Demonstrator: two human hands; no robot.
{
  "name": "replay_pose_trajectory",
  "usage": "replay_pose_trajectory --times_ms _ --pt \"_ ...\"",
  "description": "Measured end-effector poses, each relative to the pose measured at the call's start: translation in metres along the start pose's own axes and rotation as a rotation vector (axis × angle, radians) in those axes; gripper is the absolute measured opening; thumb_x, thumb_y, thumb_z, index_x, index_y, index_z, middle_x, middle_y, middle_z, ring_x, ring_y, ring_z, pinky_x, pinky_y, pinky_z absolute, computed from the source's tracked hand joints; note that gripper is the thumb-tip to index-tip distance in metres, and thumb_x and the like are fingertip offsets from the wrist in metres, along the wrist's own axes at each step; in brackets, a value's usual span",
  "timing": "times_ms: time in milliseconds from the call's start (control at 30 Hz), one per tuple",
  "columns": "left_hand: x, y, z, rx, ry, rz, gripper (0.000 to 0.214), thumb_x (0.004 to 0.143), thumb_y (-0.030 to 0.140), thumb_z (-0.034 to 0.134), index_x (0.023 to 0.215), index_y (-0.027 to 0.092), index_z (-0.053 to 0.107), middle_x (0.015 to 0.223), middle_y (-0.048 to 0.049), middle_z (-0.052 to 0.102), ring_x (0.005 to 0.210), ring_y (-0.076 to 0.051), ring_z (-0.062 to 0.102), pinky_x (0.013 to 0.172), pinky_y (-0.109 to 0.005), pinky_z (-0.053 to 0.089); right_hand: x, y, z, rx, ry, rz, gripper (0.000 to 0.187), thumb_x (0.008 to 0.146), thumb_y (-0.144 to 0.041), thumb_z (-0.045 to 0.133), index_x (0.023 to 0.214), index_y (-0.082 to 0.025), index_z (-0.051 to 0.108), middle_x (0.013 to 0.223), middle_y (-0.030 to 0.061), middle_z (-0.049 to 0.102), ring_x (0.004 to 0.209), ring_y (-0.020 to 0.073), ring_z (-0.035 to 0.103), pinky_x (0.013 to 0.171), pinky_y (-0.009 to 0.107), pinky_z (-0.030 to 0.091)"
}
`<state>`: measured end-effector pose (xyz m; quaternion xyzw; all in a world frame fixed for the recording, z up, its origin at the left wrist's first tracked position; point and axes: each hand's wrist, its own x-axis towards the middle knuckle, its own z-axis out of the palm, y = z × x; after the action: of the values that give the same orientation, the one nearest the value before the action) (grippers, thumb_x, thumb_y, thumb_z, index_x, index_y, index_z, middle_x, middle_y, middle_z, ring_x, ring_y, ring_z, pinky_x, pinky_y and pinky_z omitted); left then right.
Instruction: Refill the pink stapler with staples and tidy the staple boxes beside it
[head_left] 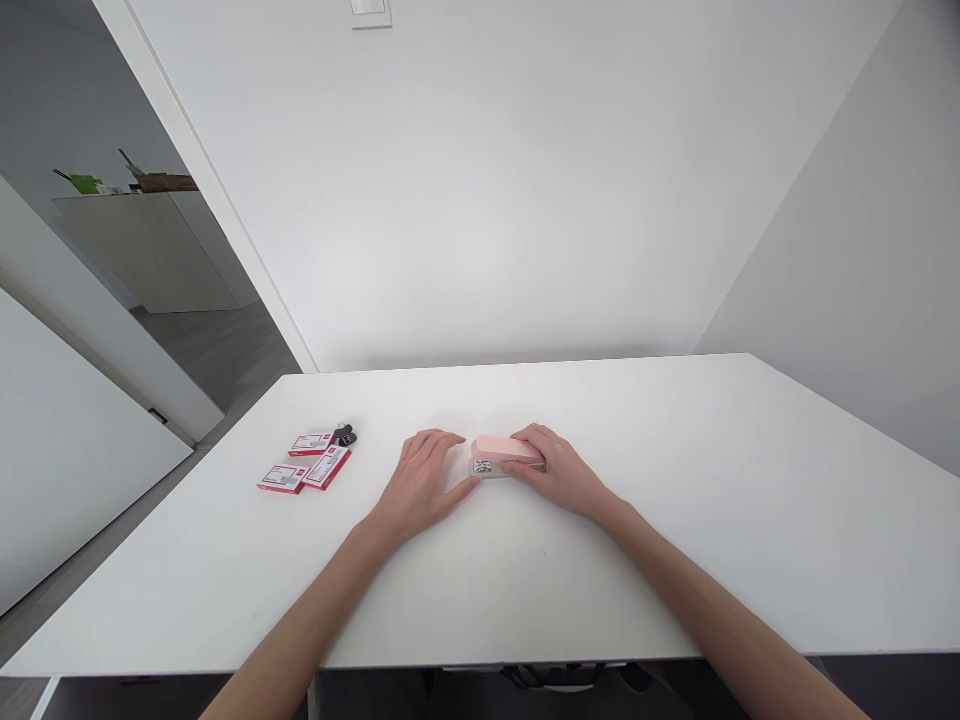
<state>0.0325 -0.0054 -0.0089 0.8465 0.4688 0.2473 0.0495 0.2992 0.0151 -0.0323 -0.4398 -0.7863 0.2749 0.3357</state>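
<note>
A pink stapler (495, 449) with a pale base lies on the white table in front of me, and a small printed sticker shows on its side. My right hand (553, 468) is wrapped round its right end, thumb on the near side and fingers over the far side, hiding that end. At the stapler's left end, my left hand (427, 482) rests with thumb and fingers spread apart. The left thumb tip is close to the stapler's near left corner; whether it touches, I cannot tell.
On the left of the white table (637, 560) lie three flat red-and-white boxes (283, 479), with a small black object (345, 435) beside them. A white wall (487, 200) stands behind the table. Beyond a doorway at left is a cabinet (142, 250).
</note>
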Motion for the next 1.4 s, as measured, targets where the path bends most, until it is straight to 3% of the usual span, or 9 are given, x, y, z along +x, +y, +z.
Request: replay_pose_trajectory --times_ms 100,267,400,600,767,867,1000,1233,1400 --pt "0.000 -0.012 -0.003 0.090 0.115 -0.067 0.043 0.097 0.050 0.060 0.132 0.025 0.056 0.134 -0.0104 0.063 0.132 -0.032 0.050 0.113 -0.051 0.037 0.000 0.005 0.001 0.011 0.041 0.025 0.024 0.100 -0.047 0.058 0.114 -0.027 0.059 0.114 0.0051 0.066 0.102 0.0241 0.062 0.083 0.038 0.052" --pt "-0.007 -0.032 -0.009 0.360 0.368 -0.286 0.034 0.096 0.034 0.054 0.126 0.018 0.058 0.130 -0.0170 0.060 0.124 -0.036 0.051 0.107 -0.054 0.039 -0.001 0.006 0.003 0.020 0.050 0.093 0.026 0.100 -0.050 0.057 0.114 -0.028 0.057 0.116 0.0053 0.065 0.102 0.0252 0.062 0.082 0.040 0.053" --pt "-0.028 -0.043 -0.022 0.572 0.373 -0.345 0.042 0.092 0.032 0.053 0.128 0.012 0.060 0.134 -0.0218 0.054 0.126 -0.040 0.046 0.109 -0.056 0.034 -0.004 0.001 0.003 0.025 0.067 0.054 0.027 0.101 -0.052 0.054 0.116 -0.029 0.057 0.119 0.0067 0.064 0.109 0.0273 0.061 0.088 0.044 0.053" --pt "-0.067 -0.065 -0.049 0.731 0.408 -0.498 0.055 0.090 0.046 0.052 0.123 0.003 0.064 0.136 -0.0293 0.050 0.133 -0.045 0.039 0.113 -0.062 0.027 -0.005 0.000 0.003 0.110 0.184 0.040 0.037 0.105 -0.053 0.046 0.134 -0.030 0.051 0.131 0.0096 0.060 0.126 0.0283 0.054 0.100 0.048 0.051" --pt "-0.078 -0.070 -0.058 0.785 0.322 -0.527 0.049 0.093 0.052 0.050 0.099 0.010 0.075 0.135 -0.0280 0.054 0.140 -0.045 0.035 0.116 -0.063 0.024 -0.005 0.002 0.003 0.139 0.247 0.034 0.038 0.104 -0.053 0.047 0.132 -0.029 0.053 0.132 0.0111 0.059 0.127 0.0299 0.054 0.101 0.050 0.051" --pt "-0.078 -0.065 -0.056 0.744 0.320 -0.488 0.046 0.096 0.052 0.049 0.096 0.015 0.076 0.135 -0.0246 0.057 0.141 -0.045 0.035 0.116 -0.064 0.025 -0.006 0.001 0.004 0.129 0.253 0.014 0.036 0.105 -0.051 0.047 0.132 -0.029 0.053 0.131 0.0108 0.059 0.127 0.0297 0.054 0.100 0.050 0.052" --pt "-0.072 -0.052 -0.049 0.553 0.346 -0.354 0.043 0.099 0.051 0.050 0.113 0.017 0.072 0.138 -0.0212 0.058 0.139 -0.042 0.041 0.114 -0.061 0.034 -0.006 -0.003 0.004 0.109 0.280 -0.021 0.029 0.106 -0.047 0.046 0.127 -0.030 0.055 0.130 0.0094 0.060 0.128 0.0285 0.054 0.098 0.048 0.053" --pt "-0.044 -0.004 -0.027 -0.059 0.124 -0.304 0.043 0.101 0.054 0.050 0.133 0.025 0.057 0.126 -0.0087 0.069 0.110 -0.026 0.066 0.091 -0.040 0.055 -0.005 -0.008 0.003 0.015 0.347 -0.128 0.021 0.106 -0.039 0.048 0.121 -0.029 0.057 0.126 0.0097 0.061 0.124 0.0291 0.055 0.098 0.048 0.052" --pt "-0.020 0.014 -0.012 -0.176 0.053 -0.227 0.042 0.099 0.053 0.055 0.130 0.025 0.059 0.122 -0.0066 0.071 0.108 -0.025 0.067 0.092 -0.039 0.055 -0.004 -0.008 0.003 0.005 0.366 -0.163 0.018 0.104 -0.035 0.051 0.119 -0.028 0.058 0.122 0.0093 0.061 0.120 0.0281 0.057 0.098 0.048 0.052"
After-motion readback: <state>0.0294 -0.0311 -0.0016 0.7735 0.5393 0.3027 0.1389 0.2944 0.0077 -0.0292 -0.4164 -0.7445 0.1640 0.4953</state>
